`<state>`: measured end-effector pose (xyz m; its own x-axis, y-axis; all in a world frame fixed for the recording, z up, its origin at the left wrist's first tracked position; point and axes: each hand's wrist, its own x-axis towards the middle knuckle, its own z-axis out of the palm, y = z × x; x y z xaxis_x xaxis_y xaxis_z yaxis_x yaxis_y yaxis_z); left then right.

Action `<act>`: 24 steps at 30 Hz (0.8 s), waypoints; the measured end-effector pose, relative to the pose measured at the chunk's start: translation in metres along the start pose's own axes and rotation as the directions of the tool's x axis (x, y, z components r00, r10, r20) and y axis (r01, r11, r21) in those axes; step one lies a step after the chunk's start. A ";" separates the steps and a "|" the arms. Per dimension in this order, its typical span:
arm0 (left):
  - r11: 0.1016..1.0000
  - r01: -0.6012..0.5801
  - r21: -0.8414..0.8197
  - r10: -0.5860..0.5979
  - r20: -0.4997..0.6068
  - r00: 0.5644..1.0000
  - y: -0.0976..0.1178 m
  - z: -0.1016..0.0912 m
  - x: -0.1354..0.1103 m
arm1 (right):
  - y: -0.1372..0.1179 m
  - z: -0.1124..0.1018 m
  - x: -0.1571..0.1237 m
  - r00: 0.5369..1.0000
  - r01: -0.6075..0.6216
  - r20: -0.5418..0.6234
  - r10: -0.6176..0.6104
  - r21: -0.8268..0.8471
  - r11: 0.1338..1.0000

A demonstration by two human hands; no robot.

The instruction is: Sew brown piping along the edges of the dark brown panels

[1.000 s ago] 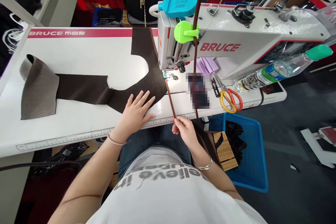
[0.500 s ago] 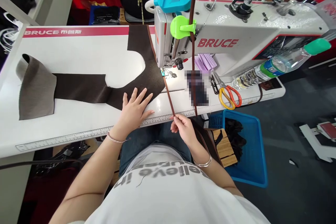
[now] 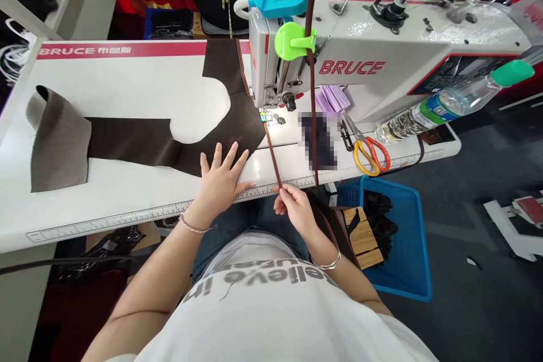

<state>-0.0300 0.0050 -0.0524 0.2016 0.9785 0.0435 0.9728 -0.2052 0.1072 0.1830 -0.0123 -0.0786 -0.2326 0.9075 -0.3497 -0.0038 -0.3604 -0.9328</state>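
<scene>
My left hand (image 3: 220,182) lies flat with spread fingers, its fingertips on the lower edge of a dark brown leather-like piece (image 3: 250,121). That piece has a curved cut-out and a long strip running left, with its end curled up to show a grey underside. Between thumb and fingers, my right hand (image 3: 293,202) pinches a narrow brown binding strip (image 3: 274,156) at the table's front edge. The strip runs taut up to a small blue guide (image 3: 263,116) by the needle of the sewing machine (image 3: 352,62). Past the needle, brown trim follows the piece's right edge.
Scissors (image 3: 373,155) with orange and yellow handles, thread snips (image 3: 347,136) and a plastic bottle (image 3: 432,113) lie at right. A pixelated dark item (image 3: 320,144) is near purple papers (image 3: 331,99). A blue basket (image 3: 418,237) stands below. Someone sits beyond the table.
The brown piece has turned slightly by the needle, its cut-out shifting left. My left hand has slid a little to the right along with it. My right hand keeps its pinch, almost unmoved.
</scene>
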 end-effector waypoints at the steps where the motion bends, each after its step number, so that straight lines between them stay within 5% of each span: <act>1: 1.000 0.002 0.002 -0.002 0.002 1.000 0.001 0.000 0.000 | 0.000 0.000 0.000 1.000 0.000 0.000 0.000 0.001 1.000; 24: 0.999 0.034 -0.010 -0.033 0.016 0.999 0.017 0.000 0.000 | 0.000 0.000 -0.001 1.000 -0.004 -0.006 0.004 0.020 1.000</act>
<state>-0.0133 0.0013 -0.0501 0.1707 0.9850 0.0244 0.9779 -0.1724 0.1186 0.1837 -0.0134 -0.0777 -0.2272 0.9074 -0.3536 -0.0220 -0.3678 -0.9296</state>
